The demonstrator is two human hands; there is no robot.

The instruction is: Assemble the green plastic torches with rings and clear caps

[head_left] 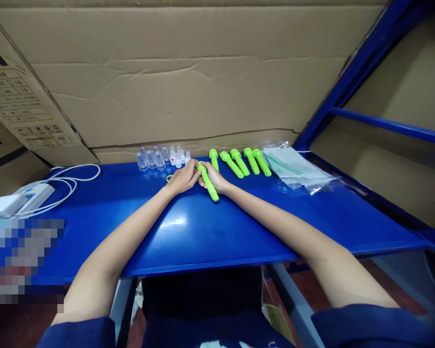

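Observation:
A bright green plastic handle lies on the blue table, gripped by both hands at its far end. My right hand wraps round its upper part. My left hand pinches at the head of the same handle, fingers closed. Beside them, further right, several more green handles lie in a row. A small yellow-green ring sits just left of my left hand.
Several small clear caps stand at the table's back edge, left of the handles. Clear plastic bags lie at the back right. A white power strip with cables is at the left. Cardboard walls stand behind; a blue frame rises at the right.

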